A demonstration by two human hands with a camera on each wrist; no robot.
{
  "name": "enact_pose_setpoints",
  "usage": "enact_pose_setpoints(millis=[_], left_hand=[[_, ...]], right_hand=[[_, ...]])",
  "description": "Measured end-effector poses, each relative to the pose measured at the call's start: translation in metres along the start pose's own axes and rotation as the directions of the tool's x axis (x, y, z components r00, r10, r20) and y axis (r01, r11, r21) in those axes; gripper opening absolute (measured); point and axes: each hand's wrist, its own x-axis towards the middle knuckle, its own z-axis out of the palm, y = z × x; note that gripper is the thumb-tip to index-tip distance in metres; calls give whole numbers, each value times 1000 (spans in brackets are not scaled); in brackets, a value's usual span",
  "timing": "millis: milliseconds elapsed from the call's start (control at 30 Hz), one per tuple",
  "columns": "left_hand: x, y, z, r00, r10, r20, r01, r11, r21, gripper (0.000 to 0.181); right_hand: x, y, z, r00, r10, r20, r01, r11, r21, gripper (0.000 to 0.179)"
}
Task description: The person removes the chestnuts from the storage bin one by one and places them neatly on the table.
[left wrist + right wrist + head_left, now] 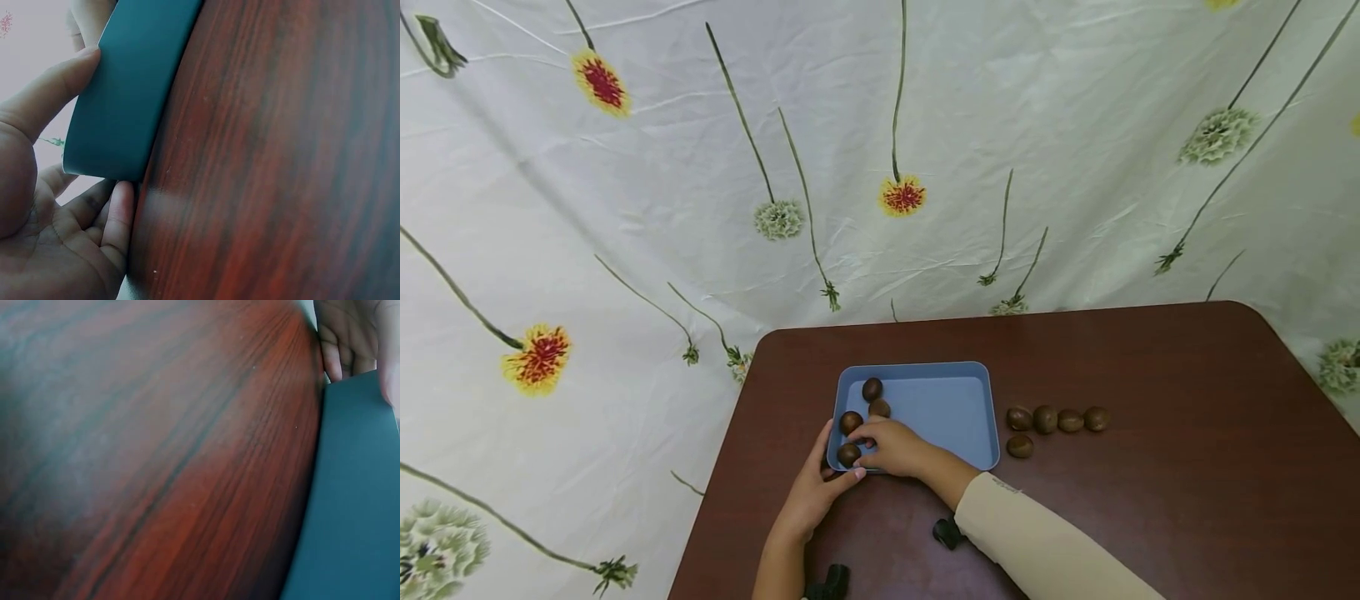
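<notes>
A blue rectangular tray lies on the table, with several brown chestnuts grouped along its left side. My left hand grips the tray's near left corner. In the left wrist view its thumb presses the tray wall near the rim while the other fingers bend around the corner. Reaching in over the near rim, my right hand has thumb and index finger around a chestnut in the near left corner. Part of the tray floor is hidden under this hand.
Right of the tray, several more chestnuts stand in a row, and a single chestnut sits in front of the row's left end. The dark red-brown table has rounded far corners. Behind it hangs a white flowered cloth.
</notes>
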Motion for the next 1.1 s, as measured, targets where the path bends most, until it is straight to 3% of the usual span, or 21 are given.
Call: enact_pose_setpoints(millis=[633, 1100], left_hand=[[0, 0, 0, 1000, -5, -2, 5, 1000, 12, 102], [-2, 1, 0, 1000, -11, -4, 11, 1000, 16, 102]], right_hand=[[3, 0, 6, 1000, 18, -10, -19, 999, -47, 27], [1, 0, 4, 1000, 14, 0, -14, 1000, -22, 27]])
